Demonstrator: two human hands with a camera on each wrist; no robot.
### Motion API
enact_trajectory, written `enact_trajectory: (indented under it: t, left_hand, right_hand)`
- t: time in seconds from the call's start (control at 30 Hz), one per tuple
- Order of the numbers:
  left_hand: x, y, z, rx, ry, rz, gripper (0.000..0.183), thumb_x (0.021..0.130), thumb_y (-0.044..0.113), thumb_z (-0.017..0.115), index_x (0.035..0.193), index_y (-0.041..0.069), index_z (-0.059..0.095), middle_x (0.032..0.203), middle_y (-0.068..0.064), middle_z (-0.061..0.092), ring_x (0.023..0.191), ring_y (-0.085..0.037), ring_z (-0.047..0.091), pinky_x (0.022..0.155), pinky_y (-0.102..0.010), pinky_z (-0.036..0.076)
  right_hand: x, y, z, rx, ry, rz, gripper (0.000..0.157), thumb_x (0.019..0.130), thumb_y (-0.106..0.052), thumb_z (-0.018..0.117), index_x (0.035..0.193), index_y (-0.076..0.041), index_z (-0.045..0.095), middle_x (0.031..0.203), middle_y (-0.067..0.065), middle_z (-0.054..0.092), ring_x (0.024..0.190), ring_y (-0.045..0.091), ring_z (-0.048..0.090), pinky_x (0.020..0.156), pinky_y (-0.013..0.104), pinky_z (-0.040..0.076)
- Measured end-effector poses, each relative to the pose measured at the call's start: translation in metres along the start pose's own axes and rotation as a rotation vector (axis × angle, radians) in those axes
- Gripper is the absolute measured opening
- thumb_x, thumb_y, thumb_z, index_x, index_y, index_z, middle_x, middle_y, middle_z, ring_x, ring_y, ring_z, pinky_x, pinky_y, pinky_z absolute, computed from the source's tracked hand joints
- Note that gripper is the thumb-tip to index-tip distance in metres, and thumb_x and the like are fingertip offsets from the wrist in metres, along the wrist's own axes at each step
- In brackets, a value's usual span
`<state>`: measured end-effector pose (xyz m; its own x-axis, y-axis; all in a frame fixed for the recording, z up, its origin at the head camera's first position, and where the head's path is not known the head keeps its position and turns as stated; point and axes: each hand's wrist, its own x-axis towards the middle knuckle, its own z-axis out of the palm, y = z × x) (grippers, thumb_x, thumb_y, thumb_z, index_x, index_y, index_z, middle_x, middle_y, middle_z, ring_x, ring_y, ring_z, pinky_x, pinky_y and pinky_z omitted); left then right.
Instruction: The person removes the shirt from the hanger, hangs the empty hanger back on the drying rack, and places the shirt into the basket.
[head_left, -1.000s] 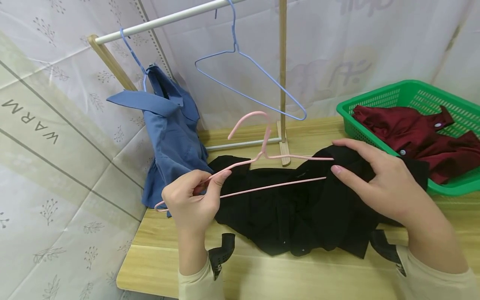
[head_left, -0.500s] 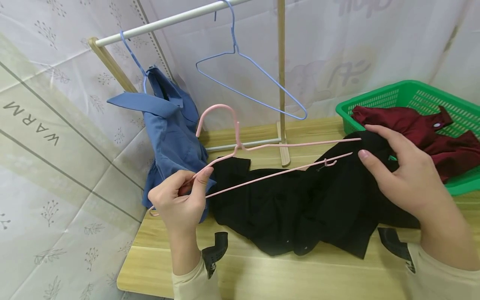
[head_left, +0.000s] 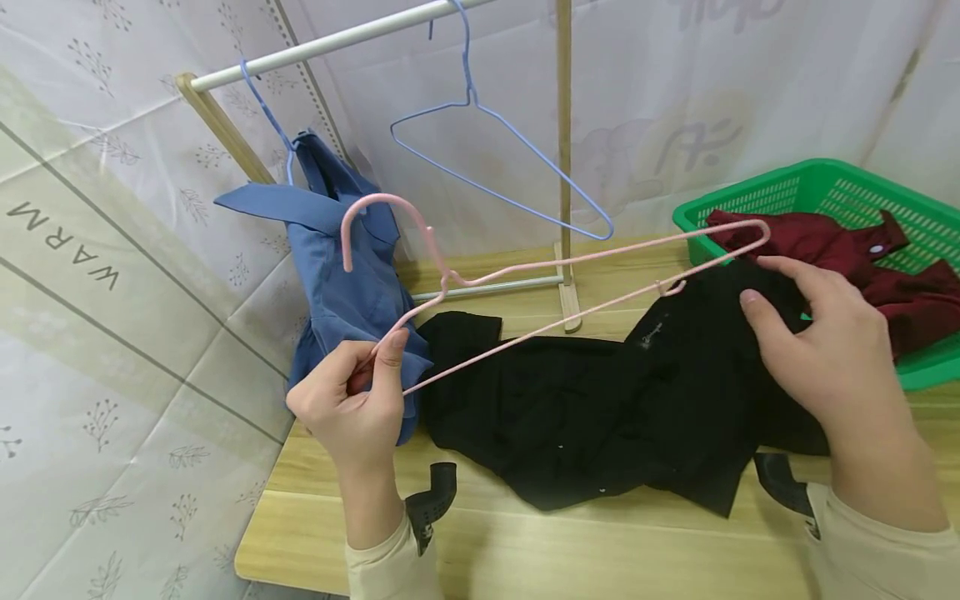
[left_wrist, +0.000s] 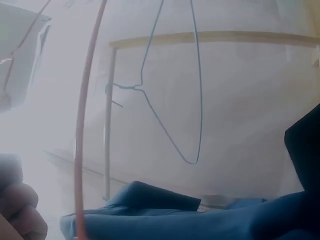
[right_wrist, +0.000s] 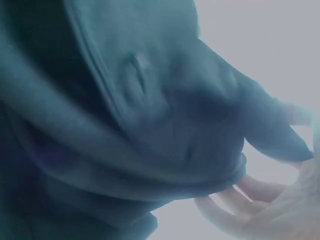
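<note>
My left hand [head_left: 352,400] pinches one arm of a pink wire hanger [head_left: 431,239] between thumb and fingers. The hanger is tilted, its hook at the upper left and its far end bare above the cloth. A black shirt [head_left: 585,417] with small buttons lies spread on the table. My right hand [head_left: 832,342] holds the shirt's upper right part, slightly raised, just below the hanger's bare end. In the right wrist view the fingers [right_wrist: 220,210] curl under the folded shirt [right_wrist: 150,110]. In the left wrist view a length of the pink hanger [left_wrist: 80,130] crosses upright.
A blue garment [head_left: 330,275] hangs on a blue hanger at the left of a rack [head_left: 345,35]. Another blue hanger [head_left: 517,129] hangs bare beside it. A green basket [head_left: 813,179] with a dark red garment [head_left: 810,237] stands at the right on the wooden table [head_left: 540,558].
The pink hanger has moved left and tilted with my left hand, and its right end has come out from the black shirt. My right hand has shifted right with the cloth.
</note>
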<state>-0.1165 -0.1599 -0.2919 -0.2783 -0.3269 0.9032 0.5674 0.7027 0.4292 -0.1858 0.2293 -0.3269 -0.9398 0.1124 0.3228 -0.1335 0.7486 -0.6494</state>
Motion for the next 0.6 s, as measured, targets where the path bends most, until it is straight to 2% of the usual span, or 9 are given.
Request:
enact_trajectory:
  t: [0.07, 0.13, 0.17, 0.2, 0.27, 0.33, 0.4, 0.47, 0.6]
  left_hand:
    - [-0.001, 0.000, 0.002, 0.015, -0.008, 0.011, 0.035, 0.078, 0.018, 0.083, 0.055, 0.003, 0.062, 0.046, -0.002, 0.042, 0.044, -0.003, 0.032, 0.048, -0.014, 0.024]
    - [-0.002, 0.000, 0.003, 0.022, -0.010, 0.015, 0.035, 0.078, 0.019, 0.083, 0.054, 0.004, 0.062, 0.046, -0.001, 0.042, 0.044, -0.003, 0.032, 0.047, -0.014, 0.024]
    - [-0.003, 0.000, 0.004, 0.026, -0.012, 0.017, 0.036, 0.078, 0.019, 0.082, 0.054, 0.004, 0.061, 0.046, -0.001, 0.041, 0.044, -0.003, 0.032, 0.047, -0.014, 0.024]
    - [-0.003, -0.001, 0.004, 0.027, -0.013, 0.020, 0.036, 0.078, 0.019, 0.082, 0.054, 0.004, 0.061, 0.046, -0.001, 0.041, 0.044, -0.004, 0.032, 0.047, -0.014, 0.024]
    - [-0.003, -0.001, 0.005, 0.030, -0.017, 0.026, 0.036, 0.078, 0.019, 0.082, 0.054, 0.004, 0.061, 0.046, -0.001, 0.042, 0.044, -0.004, 0.033, 0.047, -0.014, 0.025]
    - [-0.004, 0.000, 0.006, 0.031, -0.021, 0.033, 0.036, 0.078, 0.018, 0.082, 0.053, 0.004, 0.061, 0.046, -0.001, 0.042, 0.044, -0.004, 0.033, 0.047, -0.014, 0.025]
    - [-0.005, 0.000, 0.006, 0.025, -0.025, 0.041, 0.036, 0.078, 0.018, 0.082, 0.053, 0.004, 0.061, 0.046, -0.001, 0.042, 0.043, -0.004, 0.033, 0.048, -0.015, 0.026]
    - [-0.005, 0.001, 0.006, 0.017, -0.029, 0.050, 0.036, 0.079, 0.020, 0.082, 0.053, 0.004, 0.061, 0.046, -0.001, 0.041, 0.044, -0.004, 0.033, 0.048, -0.015, 0.026]
    - [-0.006, 0.003, 0.007, -0.015, -0.056, 0.077, 0.039, 0.081, 0.024, 0.081, 0.054, 0.005, 0.060, 0.047, -0.001, 0.042, 0.044, -0.005, 0.033, 0.048, -0.016, 0.026]
  right_hand:
    - [-0.001, -0.001, 0.001, -0.008, 0.071, -0.006, 0.049, 0.099, -0.034, 0.050, 0.144, -0.014, 0.048, 0.145, 0.024, 0.044, 0.123, 0.047, 0.040, 0.103, 0.067, 0.028]
    - [-0.003, -0.003, 0.001, 0.017, 0.152, -0.006, 0.045, 0.101, -0.034, 0.048, 0.140, -0.014, 0.053, 0.145, 0.017, 0.049, 0.123, 0.042, 0.044, 0.108, 0.055, 0.033]
    - [-0.004, -0.004, 0.002, 0.037, 0.193, -0.006, 0.042, 0.102, -0.034, 0.047, 0.139, -0.017, 0.056, 0.145, 0.008, 0.053, 0.126, 0.034, 0.047, 0.111, 0.047, 0.035]
    - [-0.005, -0.006, 0.002, 0.073, 0.239, -0.014, 0.039, 0.103, -0.033, 0.045, 0.137, -0.019, 0.059, 0.136, 0.000, 0.060, 0.121, 0.023, 0.052, 0.109, 0.036, 0.037]
    - [-0.006, -0.009, 0.001, 0.181, 0.316, -0.047, 0.036, 0.105, -0.031, 0.040, 0.132, -0.023, 0.064, 0.127, -0.018, 0.063, 0.117, 0.004, 0.055, 0.107, 0.018, 0.035]
    - [-0.008, -0.012, 0.000, 0.310, 0.374, -0.116, 0.036, 0.106, -0.027, 0.037, 0.129, -0.023, 0.065, 0.116, -0.026, 0.064, 0.106, -0.009, 0.056, 0.098, 0.007, 0.036]
    - [-0.010, -0.016, -0.002, 0.418, 0.402, -0.204, 0.037, 0.107, -0.020, 0.035, 0.129, -0.018, 0.064, 0.110, -0.026, 0.065, 0.095, -0.010, 0.057, 0.090, 0.006, 0.040]
    - [-0.011, -0.020, -0.005, 0.489, 0.407, -0.282, 0.036, 0.106, -0.015, 0.036, 0.132, -0.013, 0.060, 0.116, -0.018, 0.067, 0.095, -0.007, 0.061, 0.089, 0.007, 0.043]
    - [-0.014, -0.028, -0.009, 0.554, 0.412, -0.371, 0.035, 0.104, -0.009, 0.040, 0.135, -0.002, 0.054, 0.116, -0.012, 0.068, 0.090, -0.004, 0.062, 0.084, 0.007, 0.045]
